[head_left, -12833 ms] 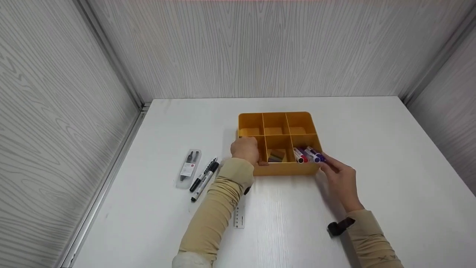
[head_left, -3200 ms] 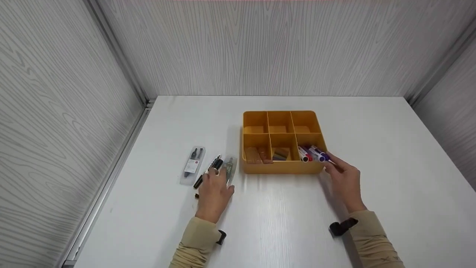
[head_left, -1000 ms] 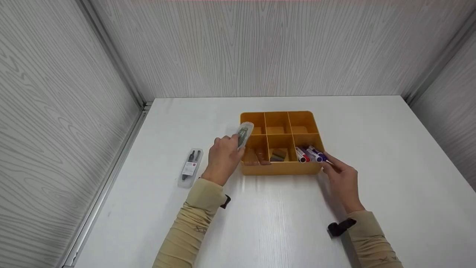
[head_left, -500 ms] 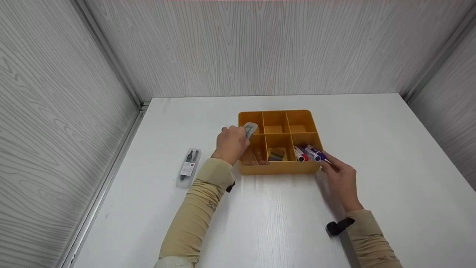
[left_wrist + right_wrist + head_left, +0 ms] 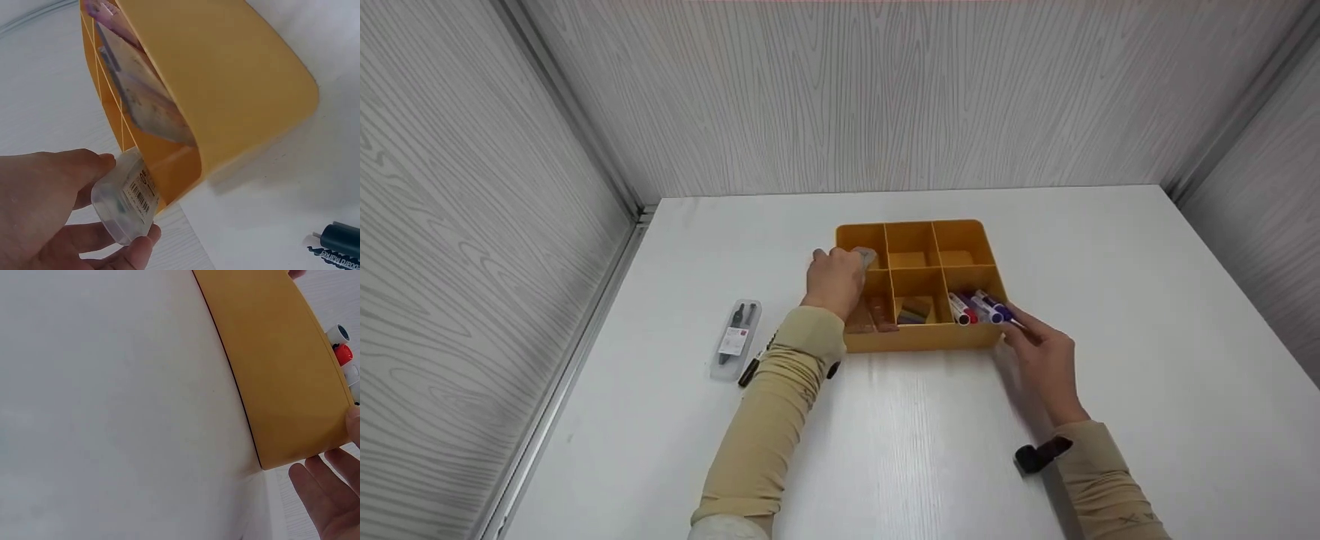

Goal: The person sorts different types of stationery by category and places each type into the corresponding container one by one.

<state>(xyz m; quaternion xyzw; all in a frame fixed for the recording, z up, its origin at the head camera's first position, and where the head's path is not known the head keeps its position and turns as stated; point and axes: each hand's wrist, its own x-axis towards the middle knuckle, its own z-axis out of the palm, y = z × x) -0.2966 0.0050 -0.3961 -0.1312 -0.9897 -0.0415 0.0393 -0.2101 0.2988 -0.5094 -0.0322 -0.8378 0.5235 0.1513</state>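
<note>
My left hand (image 5: pixel 836 279) pinches a clear plastic case (image 5: pixel 121 205) with a barcode label between thumb and fingers. The case dips into the back left compartment of a yellow divided box (image 5: pixel 922 339). My right hand (image 5: pixel 1046 367) grips that box at its front right corner; in the right wrist view the thumb lies at the rim and the fingers touch the side wall. Several markers (image 5: pixel 960 309) lean in the front right compartment. Small flat pieces (image 5: pixel 913 310) lie in the front middle one. Clear flat items (image 5: pixel 143 98) stand in the front left one, partly hidden by my left hand.
To the left on the white table lies a clear case with a drawing compass (image 5: pixel 735 340). Beside it a black marker (image 5: pixel 748 371) is partly covered by my left sleeve. Grey wood-grain panels (image 5: pixel 885 97) border the table at the back and sides.
My left hand has carried the clear case from beside the markers on the table to the box, lowering it into the back left compartment. My right hand keeps its grip on the corner.
</note>
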